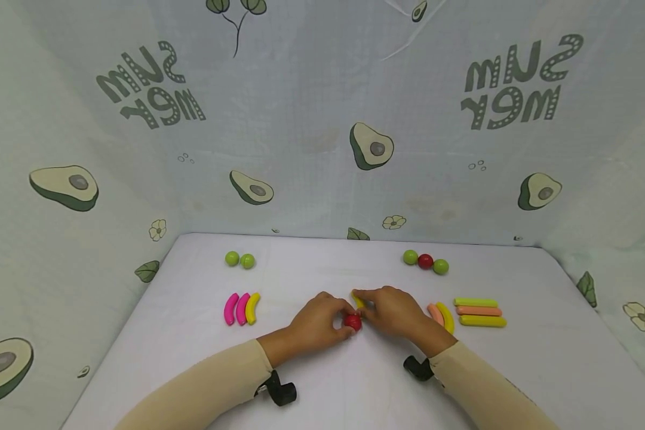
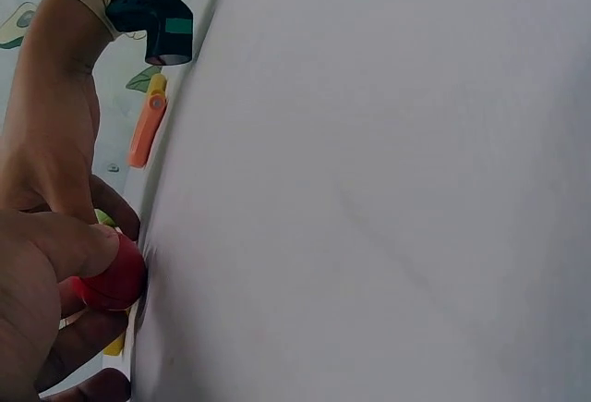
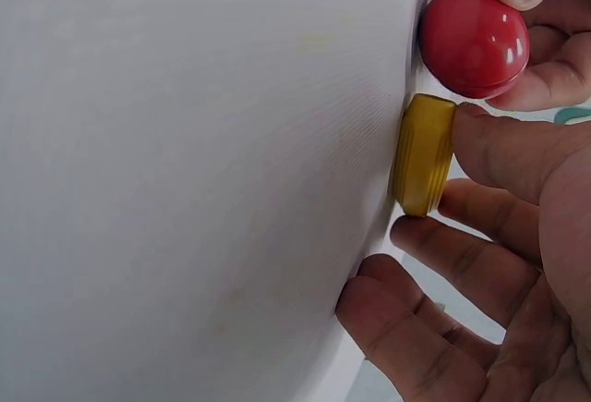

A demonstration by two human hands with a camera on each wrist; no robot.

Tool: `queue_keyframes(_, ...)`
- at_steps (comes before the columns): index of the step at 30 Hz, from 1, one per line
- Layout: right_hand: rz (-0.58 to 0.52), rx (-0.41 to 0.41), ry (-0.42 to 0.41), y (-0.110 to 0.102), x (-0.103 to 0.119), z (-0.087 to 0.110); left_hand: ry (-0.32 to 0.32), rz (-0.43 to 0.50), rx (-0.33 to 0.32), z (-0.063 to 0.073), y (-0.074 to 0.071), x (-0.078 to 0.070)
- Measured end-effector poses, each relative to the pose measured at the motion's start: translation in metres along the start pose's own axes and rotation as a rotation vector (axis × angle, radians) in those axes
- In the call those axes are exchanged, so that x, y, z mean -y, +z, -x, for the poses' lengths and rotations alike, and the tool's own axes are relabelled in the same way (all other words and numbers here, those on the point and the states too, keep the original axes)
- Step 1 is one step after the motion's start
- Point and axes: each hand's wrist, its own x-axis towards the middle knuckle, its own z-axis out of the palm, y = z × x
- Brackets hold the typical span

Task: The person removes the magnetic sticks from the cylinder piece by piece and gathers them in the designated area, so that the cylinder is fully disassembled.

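Near the middle of the table, my left hand [image 1: 316,322] pinches a glossy red ball [image 1: 353,323] between thumb and fingers. The ball [image 3: 474,40] sits at the table surface in the right wrist view. Just beside it, my right hand [image 1: 395,312] holds a small yellow banana-shaped piece [image 1: 358,300], mostly covered by the fingers from above. In the right wrist view the thumb meets one end of the yellow piece [image 3: 425,157], with fingers at its far side. Ball and yellow piece lie close together.
Two green balls [image 1: 239,260] and a row of pink and yellow curved pieces [image 1: 242,309] lie left. To the right are green and red balls [image 1: 425,261], orange and yellow curved pieces [image 1: 444,318], and three straight sticks [image 1: 479,312]. A printed curtain [image 1: 312,119] hangs behind the table.
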Motion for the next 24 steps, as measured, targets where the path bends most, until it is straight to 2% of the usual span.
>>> queue_keyframes(5,-0.002,0.003,0.001,0.0,-0.001,-0.001,-0.002,0.005,-0.001,0.0,-0.004,0.0)
queue_keyframes(11,0.003,0.007,-0.002,-0.001,-0.002,-0.002,-0.049,0.023,-0.013,-0.001,-0.018,0.002)
queue_keyframes(24,-0.004,0.023,0.002,0.001,-0.006,-0.005,-0.14,0.07,-0.099,-0.006,-0.052,0.027)
